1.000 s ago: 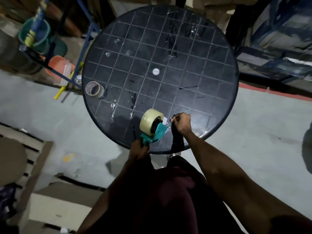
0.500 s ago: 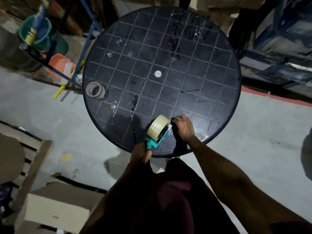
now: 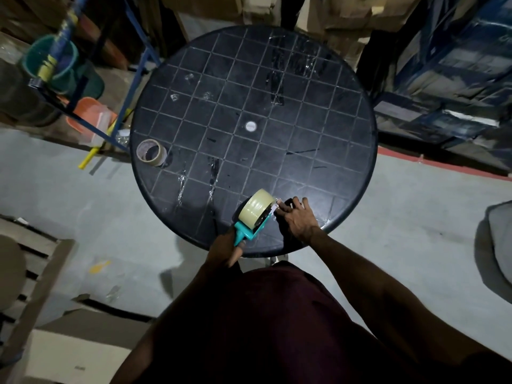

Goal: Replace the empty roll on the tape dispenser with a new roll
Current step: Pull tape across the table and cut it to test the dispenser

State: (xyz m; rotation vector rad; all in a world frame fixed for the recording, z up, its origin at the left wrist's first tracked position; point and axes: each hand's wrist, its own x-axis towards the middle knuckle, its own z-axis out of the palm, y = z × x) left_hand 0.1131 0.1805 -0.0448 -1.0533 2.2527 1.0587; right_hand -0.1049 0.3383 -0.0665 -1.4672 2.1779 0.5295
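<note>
A teal tape dispenser with a full yellowish roll of tape on it rests tilted on the near edge of the round black table. My left hand grips its handle from below. My right hand is right of the roll, its fingertips pinching the tape end at the dispenser's front. The empty cardboard roll lies flat at the table's left edge, apart from both hands.
Strips of clear tape stick to the table top. Cardboard boxes and a wooden pallet lie on the floor at lower left. Buckets and a blue metal frame stand at the far left; blue racking at the right.
The dispenser has tipped and slid slightly away from me along the table. My right hand followed it, still at the tape end. My left hand kept its grip on the handle.
</note>
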